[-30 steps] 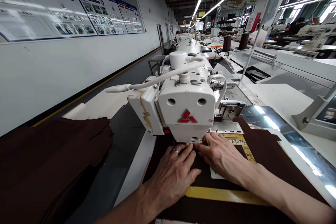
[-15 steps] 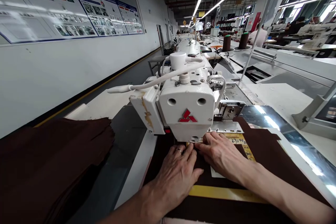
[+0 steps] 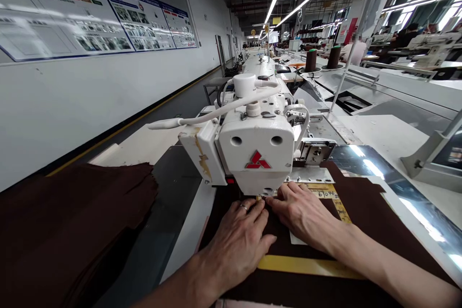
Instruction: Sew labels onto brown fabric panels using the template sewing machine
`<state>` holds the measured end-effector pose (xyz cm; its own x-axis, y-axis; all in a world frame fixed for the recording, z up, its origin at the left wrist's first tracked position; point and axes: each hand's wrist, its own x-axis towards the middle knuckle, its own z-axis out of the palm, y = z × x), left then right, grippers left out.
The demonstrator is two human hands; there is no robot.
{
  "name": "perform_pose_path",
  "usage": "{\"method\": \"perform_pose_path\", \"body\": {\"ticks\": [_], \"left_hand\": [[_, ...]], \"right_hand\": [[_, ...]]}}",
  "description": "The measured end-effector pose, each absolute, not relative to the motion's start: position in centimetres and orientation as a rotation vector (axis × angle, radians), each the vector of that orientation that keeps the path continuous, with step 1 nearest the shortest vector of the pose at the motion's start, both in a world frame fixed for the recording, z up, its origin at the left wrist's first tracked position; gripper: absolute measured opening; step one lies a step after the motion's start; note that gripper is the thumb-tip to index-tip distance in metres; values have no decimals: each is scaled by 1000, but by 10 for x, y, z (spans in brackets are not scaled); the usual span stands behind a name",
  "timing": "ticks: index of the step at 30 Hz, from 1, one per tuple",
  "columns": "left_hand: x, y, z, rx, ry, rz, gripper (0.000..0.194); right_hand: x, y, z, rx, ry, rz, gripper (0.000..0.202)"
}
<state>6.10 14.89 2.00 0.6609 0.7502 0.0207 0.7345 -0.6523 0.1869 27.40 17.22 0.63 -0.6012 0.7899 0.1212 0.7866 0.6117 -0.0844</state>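
Note:
Dark brown fabric (image 3: 364, 207) lies under the head of a white sewing machine (image 3: 256, 154). My left hand (image 3: 240, 238), with a ring on one finger, rests flat on the fabric, fingers stretched toward the area below the machine head. To its right, my right hand (image 3: 298, 207) presses down with fingers extended beside a yellow template strip (image 3: 339, 209) that carries handwriting. A second yellow strip (image 3: 310, 267) runs across the fabric nearer to me. The needle area is mostly hidden by the machine head and my fingertips.
A stack of brown fabric pieces (image 3: 72, 221) lies at the left. Brown thread cones (image 3: 311, 60) stand behind on the right. A metal guide bracket (image 3: 315, 154) sits beside the machine head, and a pole (image 3: 344, 77) rises at the right. Farther back, people sit among other machines.
My left hand has shifted slightly left, and the near yellow strip has moved a little left too. My right hand stays almost in place.

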Motion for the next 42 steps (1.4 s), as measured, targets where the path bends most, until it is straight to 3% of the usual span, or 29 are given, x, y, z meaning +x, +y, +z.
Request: {"method": "perform_pose_path", "body": {"ticks": [5,12,26,34,42], "left_hand": [[64,146,22,2750,1167,172,33],[66,141,20,2767,1174,169,28],[65,137,22,2824,1165,222,32],[81,164,-4,3048,968,257,51],[84,173,0,3062,974,204,40]], "right_hand": [[270,178,10,-1328,-2703,61,24],[269,180,9,-1353,-2719,43,23],[308,149,14,-1308,-2588,54,29],[303,143,5,-1308,-2588,101,30],[347,136,-4,-1480,-2468,48,27]]}}
